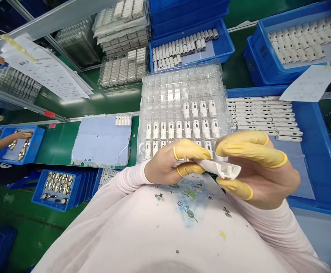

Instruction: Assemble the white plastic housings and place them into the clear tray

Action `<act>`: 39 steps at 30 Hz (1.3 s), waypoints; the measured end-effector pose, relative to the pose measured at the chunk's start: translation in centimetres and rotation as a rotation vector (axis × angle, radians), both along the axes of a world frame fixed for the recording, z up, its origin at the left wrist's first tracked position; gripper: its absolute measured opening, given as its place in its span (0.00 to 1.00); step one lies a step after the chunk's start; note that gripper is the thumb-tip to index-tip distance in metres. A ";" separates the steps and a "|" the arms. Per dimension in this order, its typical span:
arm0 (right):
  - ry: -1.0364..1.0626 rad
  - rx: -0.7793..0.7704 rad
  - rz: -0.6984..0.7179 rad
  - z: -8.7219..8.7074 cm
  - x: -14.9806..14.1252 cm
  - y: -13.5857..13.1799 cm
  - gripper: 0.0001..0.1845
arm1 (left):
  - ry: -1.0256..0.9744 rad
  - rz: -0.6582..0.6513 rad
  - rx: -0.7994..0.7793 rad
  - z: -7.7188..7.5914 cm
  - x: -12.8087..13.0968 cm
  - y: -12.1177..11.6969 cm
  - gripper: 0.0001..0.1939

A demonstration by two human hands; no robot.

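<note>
Pinching the left end of a white part with the left hand, at the near edge of the clear tray and just over the shirt, while cupping the right hand loosely around the hollow other end, with fingers spread and no way to tell if touching. Looks like the step of turning and checking by hand, not yet set down with the white pieces, 9 in the middle row and 4 in the row above. Next, probably best to pinch softly, close the right hand gently and tilt slowly.
</note>
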State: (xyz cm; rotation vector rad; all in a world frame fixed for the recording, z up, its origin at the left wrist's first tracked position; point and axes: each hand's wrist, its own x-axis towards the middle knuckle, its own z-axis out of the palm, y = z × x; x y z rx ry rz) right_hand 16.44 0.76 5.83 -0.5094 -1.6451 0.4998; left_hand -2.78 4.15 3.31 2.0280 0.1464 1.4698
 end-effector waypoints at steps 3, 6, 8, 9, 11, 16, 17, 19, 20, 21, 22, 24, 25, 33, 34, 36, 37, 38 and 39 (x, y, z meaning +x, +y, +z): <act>0.069 -0.037 0.107 -0.4 0.8 0.0 0.25 | -0.034 -0.019 -0.002 0.2 0.8 -0.2 0.19; 0.066 -0.036 0.101 -0.3 1.3 -0.3 0.28 | -0.039 -0.027 -0.006 0.2 1.5 -0.3 0.17; 0.049 -0.046 0.072 -0.1 1.7 -0.7 0.29 | -0.033 -0.040 -0.024 0.2 2.1 -0.4 0.17; 0.045 -0.058 0.067 0.0 1.9 -0.8 0.30 | -0.034 -0.051 -0.031 0.1 2.3 -0.4 0.16; 0.048 -0.069 0.068 0.1 2.3 -1.1 0.30 | -0.039 -0.077 -0.043 -0.1 2.8 -0.3 0.17; 0.056 -0.048 0.053 0.2 2.9 -1.2 0.29 | 0.051 -0.145 -0.140 -0.9 3.2 -0.4 0.15; 0.059 -0.040 0.047 0.2 3.0 -1.1 0.29 | 0.114 -0.148 -0.194 -1.1 3.1 -0.5 0.16; 0.061 -0.019 0.033 0.3 3.0 -1.0 0.28 | 0.243 -0.143 -0.302 -1.3 3.0 -0.7 0.23; 0.056 -0.009 0.029 0.3 3.0 -1.0 0.28 | 0.287 -0.142 -0.336 -1.4 2.9 -0.8 0.26; 0.046 -0.003 0.026 0.3 3.1 -0.9 0.28 | 0.306 -0.146 -0.350 -1.5 2.9 -0.8 0.27; 0.036 -0.003 0.022 0.4 3.1 -0.9 0.27 | 0.300 -0.156 -0.348 -1.5 2.8 -0.9 0.26; 0.025 -0.012 0.013 0.4 3.1 -1.0 0.25 | 0.269 -0.184 -0.346 -1.3 2.8 -1.0 0.24; 0.024 -0.007 0.005 0.3 3.1 -1.0 0.23 | 0.264 -0.197 -0.366 -1.1 2.8 -1.0 0.23; 0.120 -0.169 -0.100 0.2 3.2 -0.6 0.10 | 0.324 -0.457 -1.092 2.0 2.9 -1.3 0.31; 0.167 -0.213 -0.070 0.2 3.2 -0.4 0.05 | 0.312 -0.504 -1.168 2.2 3.0 -1.3 0.32; 0.254 -0.315 -0.031 0.2 3.0 -0.1 0.05 | 0.290 -0.577 -1.279 2.4 3.2 -1.4 0.32; 0.288 -0.362 -0.026 0.2 2.9 0.0 0.08 | 0.274 -0.599 -1.320 2.4 3.4 -1.5 0.31; 0.315 -0.398 -0.031 0.1 2.8 0.1 0.11 | 0.256 -0.611 -1.352 2.4 3.5 -1.5 0.30; 0.338 -0.428 -0.042 0.0 2.7 0.1 0.13 | 0.238 -0.619 -1.379 2.3 3.7 -1.5 0.29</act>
